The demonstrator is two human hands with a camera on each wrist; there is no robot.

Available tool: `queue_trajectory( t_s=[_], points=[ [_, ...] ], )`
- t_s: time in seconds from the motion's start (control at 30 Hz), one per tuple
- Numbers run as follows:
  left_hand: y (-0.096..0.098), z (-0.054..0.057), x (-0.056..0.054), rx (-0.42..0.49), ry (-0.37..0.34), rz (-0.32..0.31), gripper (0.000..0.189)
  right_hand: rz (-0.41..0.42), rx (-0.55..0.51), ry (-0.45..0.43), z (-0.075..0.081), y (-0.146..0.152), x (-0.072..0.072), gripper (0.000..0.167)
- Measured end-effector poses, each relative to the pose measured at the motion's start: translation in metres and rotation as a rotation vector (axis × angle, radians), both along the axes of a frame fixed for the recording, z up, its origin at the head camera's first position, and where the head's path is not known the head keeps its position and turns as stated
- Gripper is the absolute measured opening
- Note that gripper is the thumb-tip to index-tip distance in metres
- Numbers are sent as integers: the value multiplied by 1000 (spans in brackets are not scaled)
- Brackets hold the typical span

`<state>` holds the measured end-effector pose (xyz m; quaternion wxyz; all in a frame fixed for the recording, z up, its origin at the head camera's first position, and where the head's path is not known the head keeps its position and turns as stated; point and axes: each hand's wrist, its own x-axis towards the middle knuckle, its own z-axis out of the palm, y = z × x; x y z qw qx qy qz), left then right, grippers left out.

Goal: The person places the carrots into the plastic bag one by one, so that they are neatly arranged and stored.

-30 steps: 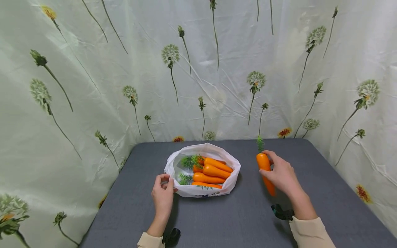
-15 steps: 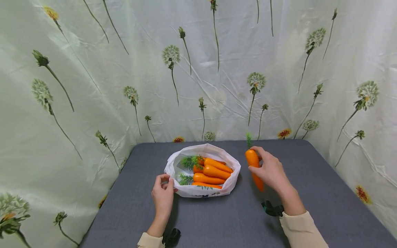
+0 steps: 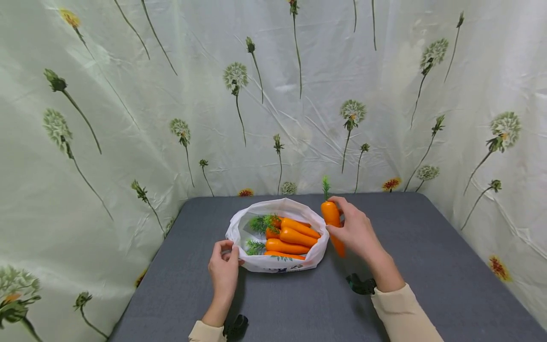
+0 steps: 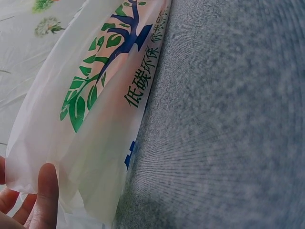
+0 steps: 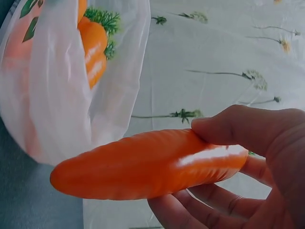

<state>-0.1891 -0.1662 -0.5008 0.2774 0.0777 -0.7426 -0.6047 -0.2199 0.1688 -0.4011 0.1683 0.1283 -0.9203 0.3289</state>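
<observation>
A white plastic bag [image 3: 279, 262] lies with its mouth spread in the middle of the table, a green and blue tree print on its near side. Inside are several orange carrots [image 3: 295, 236] with green tops, the tops toward the left. At the bag's left end my left hand [image 3: 224, 268] pinches the rim between thumb and fingers. My right hand [image 3: 356, 232] grips another carrot [image 3: 331, 213] by its thick upper part, beside the bag's right rim. That carrot's green top points up and away, its tip down toward me. In the right wrist view the smooth carrot [image 5: 143, 164] overlaps the bag's side.
The dark grey table [image 3: 295, 308] extends around the bag. A pale curtain [image 3: 273, 104] printed with dandelions hangs behind the table and along its sides. Each wrist wears a black strap mount [image 3: 361, 285].
My right hand has carried the carrot leftward, from the right part of the table to the bag's right rim. My left hand has stayed at the bag's left end.
</observation>
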Motion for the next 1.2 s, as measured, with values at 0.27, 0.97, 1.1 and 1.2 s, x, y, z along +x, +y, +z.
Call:
queue_trajectory(
  t_s=[0.27, 0.97, 1.1, 1.2],
  points=[
    [-2, -1, -1, -12, 28, 11, 12, 50, -27, 29, 4, -24, -7, 69],
    [-1, -2, -2, 1, -12, 6, 14, 243, -47, 86, -21, -73, -26, 70],
    [-1, -3, -2, 2, -8, 7, 15, 311, -11, 89, -31, -77, -28, 70],
    [-2, -3, -1, 6, 2, 8, 15, 342, 49, 100, -36, -78, -29, 68]
  ],
)
